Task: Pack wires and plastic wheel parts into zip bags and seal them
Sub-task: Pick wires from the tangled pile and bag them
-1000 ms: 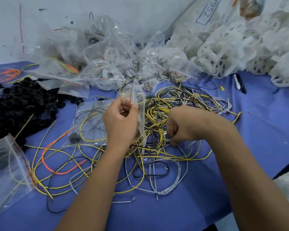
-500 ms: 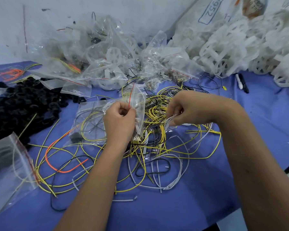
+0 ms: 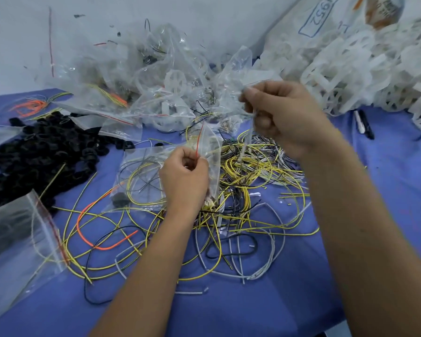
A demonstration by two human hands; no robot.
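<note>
A person's right hand (image 3: 281,117), low in the tangle of wires (image 3: 248,181) a second ago, now rides high above it, fingers curled round a pale white wire (image 3: 247,139) that trails down into the pile on the blue desk (image 3: 387,190). The left hand (image 3: 184,177) has barely moved: it pinches the red-striped mouth of a small zip bag (image 3: 210,152), holding it upright beside the heap. The lift suggests one wire is being drawn free for bagging; it is not yet in the bag, which remains unsealed. Filled bags (image 3: 156,98) lie heaped behind, white plastic wheel parts (image 3: 350,69) to the right, and black rings (image 3: 46,152) to the left.
</note>
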